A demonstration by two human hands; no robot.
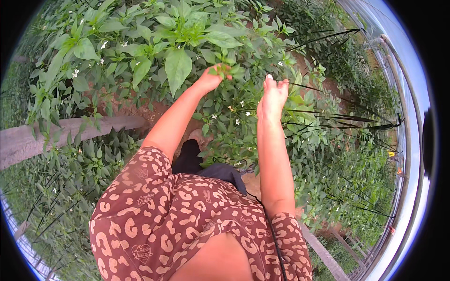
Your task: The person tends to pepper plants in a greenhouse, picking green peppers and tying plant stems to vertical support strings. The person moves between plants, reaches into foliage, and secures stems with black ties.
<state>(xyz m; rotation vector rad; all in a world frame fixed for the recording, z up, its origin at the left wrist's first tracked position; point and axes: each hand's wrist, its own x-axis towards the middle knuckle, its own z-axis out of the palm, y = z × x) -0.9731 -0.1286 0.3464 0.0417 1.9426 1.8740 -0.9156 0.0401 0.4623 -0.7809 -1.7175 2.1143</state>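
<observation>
Leafy pepper plants (179,66) with small white flowers (75,73) stand before me. My left hand (212,76) reaches in among the upper shoots, its fingers around a small leafy shoot tip (225,70). To the right, my right hand (273,95) is raised over the foliage with its fingers curled; leaves and dark cords (306,87) lie close to it. Whether its fingers hold a cord or anything else cannot be told.
Black cords (351,117) run from the plants to a frame of curved poles (404,87) at the right. A pale post (70,131) crosses the left side. Bare soil (151,110) shows between plants, and another post (323,251) is at lower right.
</observation>
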